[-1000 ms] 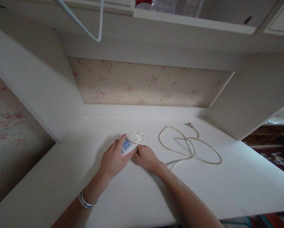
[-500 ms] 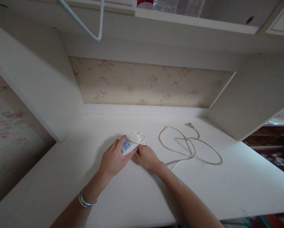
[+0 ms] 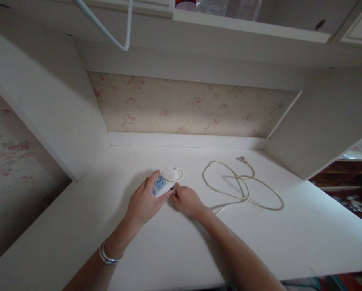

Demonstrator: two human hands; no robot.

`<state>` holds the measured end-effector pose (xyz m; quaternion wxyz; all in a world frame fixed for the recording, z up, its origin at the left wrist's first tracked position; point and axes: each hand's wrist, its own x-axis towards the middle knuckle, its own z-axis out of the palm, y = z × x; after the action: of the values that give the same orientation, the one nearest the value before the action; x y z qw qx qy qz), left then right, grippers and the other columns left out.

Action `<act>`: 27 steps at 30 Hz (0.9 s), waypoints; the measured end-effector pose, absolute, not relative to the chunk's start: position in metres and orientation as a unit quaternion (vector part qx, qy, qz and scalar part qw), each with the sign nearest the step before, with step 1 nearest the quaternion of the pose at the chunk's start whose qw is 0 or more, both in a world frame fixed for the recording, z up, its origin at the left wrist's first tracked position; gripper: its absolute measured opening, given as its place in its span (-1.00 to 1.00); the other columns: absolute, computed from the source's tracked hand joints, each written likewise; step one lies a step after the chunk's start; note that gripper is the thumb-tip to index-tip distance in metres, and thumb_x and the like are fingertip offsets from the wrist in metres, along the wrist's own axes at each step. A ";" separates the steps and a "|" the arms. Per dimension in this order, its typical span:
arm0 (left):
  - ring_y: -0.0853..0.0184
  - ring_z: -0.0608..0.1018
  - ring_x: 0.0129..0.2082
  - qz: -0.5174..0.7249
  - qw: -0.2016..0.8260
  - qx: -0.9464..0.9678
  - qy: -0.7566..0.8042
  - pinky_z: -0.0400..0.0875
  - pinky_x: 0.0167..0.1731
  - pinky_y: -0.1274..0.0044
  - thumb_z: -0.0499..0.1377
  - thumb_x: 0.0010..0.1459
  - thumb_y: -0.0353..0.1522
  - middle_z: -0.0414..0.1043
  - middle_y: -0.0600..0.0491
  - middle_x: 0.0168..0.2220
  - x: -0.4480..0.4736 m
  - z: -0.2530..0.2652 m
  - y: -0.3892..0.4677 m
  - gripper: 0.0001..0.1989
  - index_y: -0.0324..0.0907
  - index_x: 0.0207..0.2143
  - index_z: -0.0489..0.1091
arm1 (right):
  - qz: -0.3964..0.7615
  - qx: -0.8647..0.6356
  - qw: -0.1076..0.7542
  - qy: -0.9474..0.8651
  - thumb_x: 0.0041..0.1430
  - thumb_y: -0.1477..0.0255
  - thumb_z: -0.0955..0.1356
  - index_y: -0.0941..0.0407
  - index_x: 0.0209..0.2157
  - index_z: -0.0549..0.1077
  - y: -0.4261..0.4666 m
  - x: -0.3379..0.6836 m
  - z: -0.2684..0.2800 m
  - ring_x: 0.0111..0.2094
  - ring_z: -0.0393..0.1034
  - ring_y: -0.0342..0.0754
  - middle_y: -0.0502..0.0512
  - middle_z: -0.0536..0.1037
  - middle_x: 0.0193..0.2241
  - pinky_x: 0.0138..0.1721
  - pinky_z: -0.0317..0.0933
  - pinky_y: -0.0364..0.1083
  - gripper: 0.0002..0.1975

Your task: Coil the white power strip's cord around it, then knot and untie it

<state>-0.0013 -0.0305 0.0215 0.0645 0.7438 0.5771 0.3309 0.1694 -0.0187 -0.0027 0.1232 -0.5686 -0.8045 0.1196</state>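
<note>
Left hand (image 3: pixel 144 201) closed around a white power strip (image 3: pixel 162 185) with a blue socket face, resting on the white desk (image 3: pixel 169 250). Right hand (image 3: pixel 186 200) touches the strip's near right edge, fingers curled; whether it grips cannot be told. A loose cream cord (image 3: pixel 241 188) lies right of the strip, well apart

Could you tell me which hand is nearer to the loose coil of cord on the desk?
Right. The right hand lies just left of the cord coil; the left hand is farther left.
</note>
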 end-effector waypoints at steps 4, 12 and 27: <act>0.15 0.45 -0.03 0.343 0.040 0.723 0.598 0.37 -0.13 0.42 0.16 0.06 -0.10 0.32 -0.05 0.05 -0.008 0.027 -0.027 -0.31 -0.07 0.19 0.02 | 0.090 -0.574 0.094 -0.809 0.27 0.28 0.12 0.09 -0.10 0.29 -0.021 0.169 -0.001 -0.30 0.45 0.01 0.16 0.55 -0.28 -0.40 0.08 -0.14 -0.72; 0.14 0.47 -0.08 0.339 0.009 0.697 0.632 0.36 -0.16 0.42 0.15 0.06 -0.10 0.37 -0.06 -0.03 -0.019 0.027 -0.020 -0.38 -0.11 0.12 0.11 | 0.065 -0.573 0.048 -0.815 0.27 0.23 0.12 0.10 -0.23 0.37 -0.024 0.167 0.001 -0.33 0.46 0.02 0.17 0.56 -0.35 -0.35 0.13 -0.12 -0.69; 0.26 0.48 -0.11 0.215 0.118 0.827 0.506 0.32 -0.09 0.50 0.22 -0.04 -0.22 0.39 0.09 -0.01 -0.044 0.024 -0.014 -0.44 0.04 0.07 0.25 | 0.124 -0.647 0.290 -0.694 0.32 0.23 0.01 0.09 -0.19 0.28 0.005 0.195 -0.007 -0.39 0.39 -0.06 0.11 0.51 -0.38 -0.40 0.06 -0.17 -0.65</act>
<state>-0.0437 -0.0144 0.0236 0.1183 0.8272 0.5057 0.2145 0.1946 0.0049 -0.0069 0.2897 -0.6470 -0.6942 0.1243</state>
